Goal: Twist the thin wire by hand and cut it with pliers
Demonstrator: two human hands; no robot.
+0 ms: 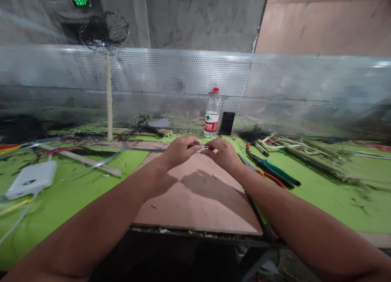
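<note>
I see both forearms (116, 208) stretched forward, angled inward over the board (195, 213) at the counter's (330, 206) near edge. The left hand (183, 148) and right hand (222, 151) pinch a thin strand (205, 146) between their fingertips, above the board's far edge, its long axis running left to right.

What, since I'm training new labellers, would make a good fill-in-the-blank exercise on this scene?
The bottle has a ____ cap.
In the picture, the bottle stands to the ____ of the phone.
The sign glows ____.
Between left hand and right hand, the scissors lie nearer the ____ one.

Missing words: red; left; green; right.
</note>
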